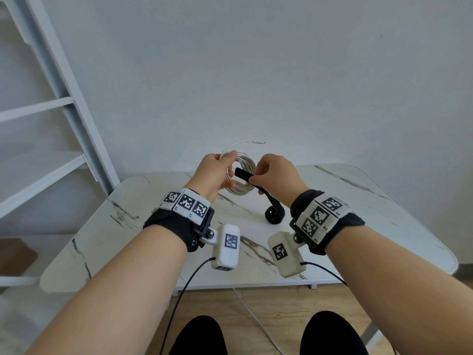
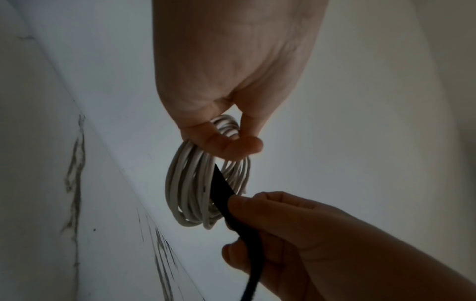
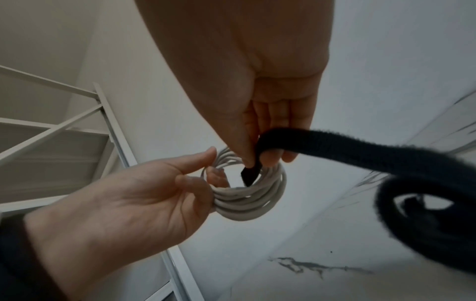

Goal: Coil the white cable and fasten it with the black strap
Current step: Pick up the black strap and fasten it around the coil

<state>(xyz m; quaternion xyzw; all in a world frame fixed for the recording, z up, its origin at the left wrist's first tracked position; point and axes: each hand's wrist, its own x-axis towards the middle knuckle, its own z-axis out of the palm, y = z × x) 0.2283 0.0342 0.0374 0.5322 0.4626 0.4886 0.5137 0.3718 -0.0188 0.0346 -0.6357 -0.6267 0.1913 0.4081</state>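
Now the white cable (image 1: 240, 175) was wound into a ring, held up above the marble table (image 1: 358, 201) near the middle of the frame. The left hand (image 1: 217, 175) curled its fingers round the ring's left side. The right hand (image 1: 276, 175) pinched the black strap (image 1: 243, 173) near its tip, and the tip pointed left into the hole of the ring. The strap's long line ran from there down and right to its rolled end (image 1: 275, 213) on the table. I think the tip had to go through next. Whether it touched the cable was hard to see. One plug end (image 1: 258, 142) stuck out above the ring; the other was hidden.
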